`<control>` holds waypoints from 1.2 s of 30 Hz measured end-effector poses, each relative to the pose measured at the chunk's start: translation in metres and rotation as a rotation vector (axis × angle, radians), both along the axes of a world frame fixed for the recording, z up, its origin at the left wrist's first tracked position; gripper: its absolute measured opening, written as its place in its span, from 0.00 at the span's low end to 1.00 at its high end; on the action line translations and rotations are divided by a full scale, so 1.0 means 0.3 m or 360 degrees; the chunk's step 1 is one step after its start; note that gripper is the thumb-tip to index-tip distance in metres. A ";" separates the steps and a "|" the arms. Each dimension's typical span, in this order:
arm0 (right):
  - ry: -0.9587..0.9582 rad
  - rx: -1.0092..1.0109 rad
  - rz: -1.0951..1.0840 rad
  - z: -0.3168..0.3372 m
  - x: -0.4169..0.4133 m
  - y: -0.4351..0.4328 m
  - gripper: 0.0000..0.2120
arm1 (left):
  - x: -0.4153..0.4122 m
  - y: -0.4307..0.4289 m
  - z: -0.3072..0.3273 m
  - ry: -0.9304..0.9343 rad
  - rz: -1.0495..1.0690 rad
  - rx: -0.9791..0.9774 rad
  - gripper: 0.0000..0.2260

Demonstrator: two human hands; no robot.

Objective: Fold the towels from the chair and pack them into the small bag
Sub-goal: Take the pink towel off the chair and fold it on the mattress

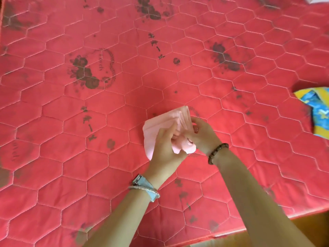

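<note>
two hands (165,148) (203,136) curled round pink towel (151,129)

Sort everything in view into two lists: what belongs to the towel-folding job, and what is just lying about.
Job: pink towel; left hand and right hand, both holding it; blue and yellow item at the right, perhaps the bag.
Lying about: white object, top right corner; red mattress, merely the surface.
</note>
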State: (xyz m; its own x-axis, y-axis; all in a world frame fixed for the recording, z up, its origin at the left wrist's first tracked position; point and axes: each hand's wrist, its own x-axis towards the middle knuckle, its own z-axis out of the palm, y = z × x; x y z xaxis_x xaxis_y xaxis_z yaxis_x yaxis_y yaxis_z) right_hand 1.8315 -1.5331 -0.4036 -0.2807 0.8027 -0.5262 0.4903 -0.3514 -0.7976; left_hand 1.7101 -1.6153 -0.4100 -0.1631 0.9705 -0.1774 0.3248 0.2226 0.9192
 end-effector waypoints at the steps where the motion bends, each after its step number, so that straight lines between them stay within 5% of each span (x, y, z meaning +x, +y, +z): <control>1: -0.0005 0.0000 -0.0013 -0.011 0.018 0.003 0.26 | -0.001 0.000 -0.017 0.0080 -0.0002 0.0045 0.25; 8: -0.0085 0.0011 -0.0056 -0.127 0.078 0.027 0.13 | -0.048 -0.017 -0.184 0.0801 -0.0053 0.0199 0.20; 12: -0.0280 0.0044 -0.0013 -0.203 0.071 -0.012 0.25 | -0.061 -0.036 -0.269 0.1166 -0.0297 0.0095 0.25; 14: -0.0396 0.0309 -0.0041 -0.215 0.048 -0.047 0.30 | -0.065 -0.038 -0.300 0.1263 -0.0360 0.0068 0.26; 17: -0.0806 0.1038 0.0179 -0.223 0.011 -0.080 0.29 | -0.060 -0.031 -0.327 0.1287 -0.0398 0.0021 0.27; 20: -0.0808 0.1352 0.0658 -0.283 0.018 -0.093 0.21 | -0.067 -0.035 -0.344 0.1320 -0.0435 -0.0012 0.27; 30: -0.0816 0.1017 0.0725 -0.322 0.055 -0.087 0.28 | -0.063 -0.035 -0.331 0.1207 -0.0367 -0.0027 0.28; 36: -0.0719 0.0804 0.0490 -0.298 0.115 -0.139 0.29 | -0.076 -0.089 -0.302 0.0883 0.0047 -0.0447 0.45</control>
